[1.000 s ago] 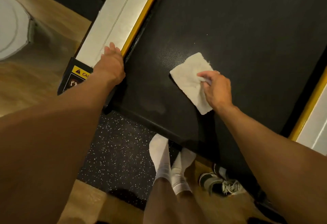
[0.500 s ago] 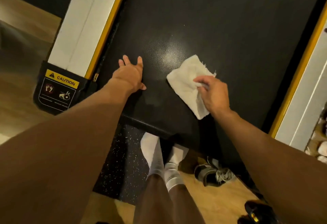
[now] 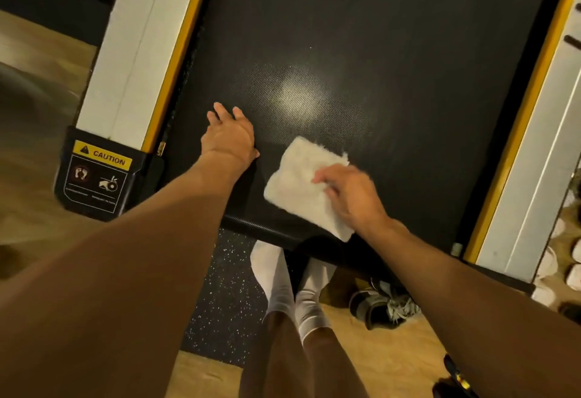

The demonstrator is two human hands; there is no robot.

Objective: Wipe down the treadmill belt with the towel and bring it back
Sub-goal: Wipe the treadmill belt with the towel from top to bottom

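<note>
A folded white towel lies flat on the black treadmill belt, close to the belt's rear edge. My right hand presses on the towel's right half with fingers bent over it; the thumb side is hidden. My left hand rests flat on the belt to the left of the towel, fingers straight and spread, holding nothing.
White side rails with yellow trim run along the belt at left and right. A caution label caps the left rail's end. My socked feet stand on a speckled mat. A shoe lies on the wooden floor.
My left hand moved off the left side rail onto the belt. The towel under my right hand slid a little toward the belt's rear edge.
</note>
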